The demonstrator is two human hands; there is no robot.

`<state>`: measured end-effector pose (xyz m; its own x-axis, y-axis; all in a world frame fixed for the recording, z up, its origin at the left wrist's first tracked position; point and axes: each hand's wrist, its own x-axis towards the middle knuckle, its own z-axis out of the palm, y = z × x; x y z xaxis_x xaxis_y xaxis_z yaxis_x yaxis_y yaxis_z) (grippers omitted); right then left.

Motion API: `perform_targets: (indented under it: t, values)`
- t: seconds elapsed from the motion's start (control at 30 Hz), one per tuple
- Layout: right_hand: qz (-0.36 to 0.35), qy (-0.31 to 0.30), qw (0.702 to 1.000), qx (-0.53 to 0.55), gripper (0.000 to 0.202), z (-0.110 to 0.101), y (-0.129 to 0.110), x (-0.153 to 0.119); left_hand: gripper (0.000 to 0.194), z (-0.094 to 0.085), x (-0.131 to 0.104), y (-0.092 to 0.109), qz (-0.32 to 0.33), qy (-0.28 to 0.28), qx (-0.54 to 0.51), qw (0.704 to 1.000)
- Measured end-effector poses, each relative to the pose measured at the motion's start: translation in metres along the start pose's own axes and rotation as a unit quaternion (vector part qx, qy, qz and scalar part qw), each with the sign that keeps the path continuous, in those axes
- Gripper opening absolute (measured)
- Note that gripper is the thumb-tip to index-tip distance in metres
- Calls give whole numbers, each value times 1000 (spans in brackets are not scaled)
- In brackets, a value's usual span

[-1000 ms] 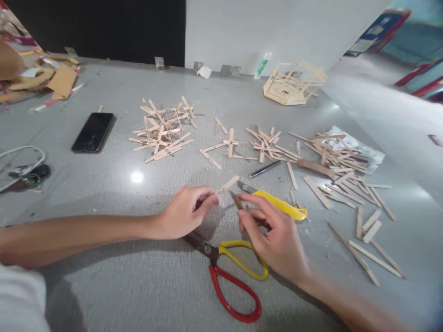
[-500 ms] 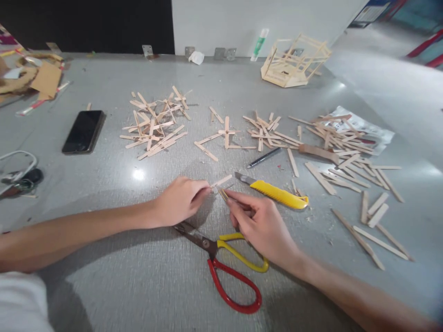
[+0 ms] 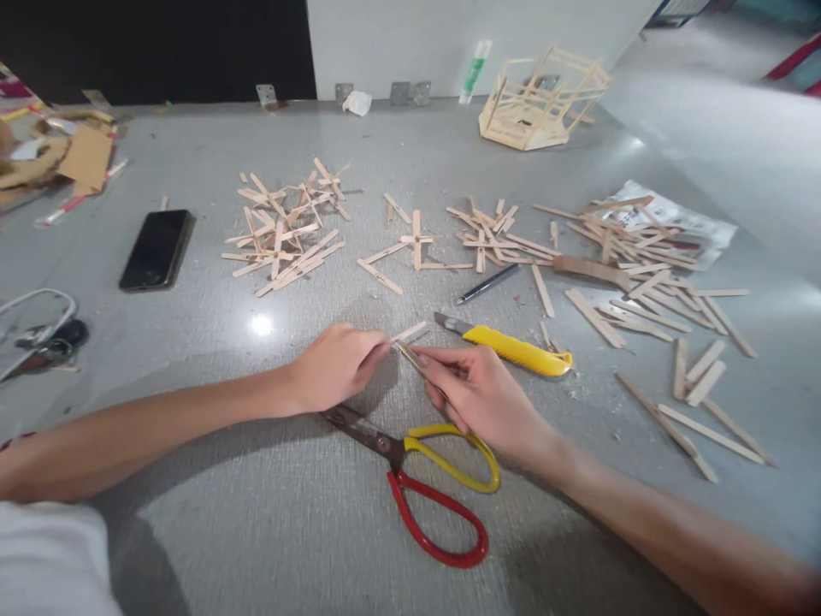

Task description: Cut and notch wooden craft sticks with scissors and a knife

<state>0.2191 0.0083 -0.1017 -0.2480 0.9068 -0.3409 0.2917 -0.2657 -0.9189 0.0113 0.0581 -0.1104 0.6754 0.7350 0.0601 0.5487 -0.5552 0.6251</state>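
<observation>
My left hand (image 3: 337,368) is closed in a pinch on a small pale wooden stick (image 3: 412,329), whose free end points up and to the right. In my right hand (image 3: 487,398) is a slim rod-like tool with a metallic look (image 3: 410,354); its exact kind is unclear. The tool's tip meets the stick close to my left fingertips. Under both hands lies a pair of scissors (image 3: 383,443) with one yellow and one red handle loop, blades toward my left wrist. A yellow utility knife (image 3: 516,347) rests just beyond my right hand, blade out.
Wooden stick pieces lie in a left pile (image 3: 282,231), a middle pile (image 3: 487,235) and a right pile (image 3: 647,244). A pen (image 3: 487,284), a phone (image 3: 157,250), and a stick frame (image 3: 542,103) sit farther off. Cardboard scraps (image 3: 86,158) lie at far left.
The tool in my right hand has moved up and left, its tip now against the stick at my left fingertips. The view has shifted slightly; my left hand keeps its pinch.
</observation>
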Motion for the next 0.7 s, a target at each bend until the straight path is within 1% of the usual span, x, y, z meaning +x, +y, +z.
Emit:
perform_targets:
  t: [0.3, 0.7]
  values:
    - [5, 12, 1000, 6, 34, 3, 0, 1, 33, 2, 0, -3, 14, 8, 17, 1000]
    - [1, 12, 1000, -11, 38, 2, -3, 0, 35, 4, -1, -3, 7, 16, 37, 999]
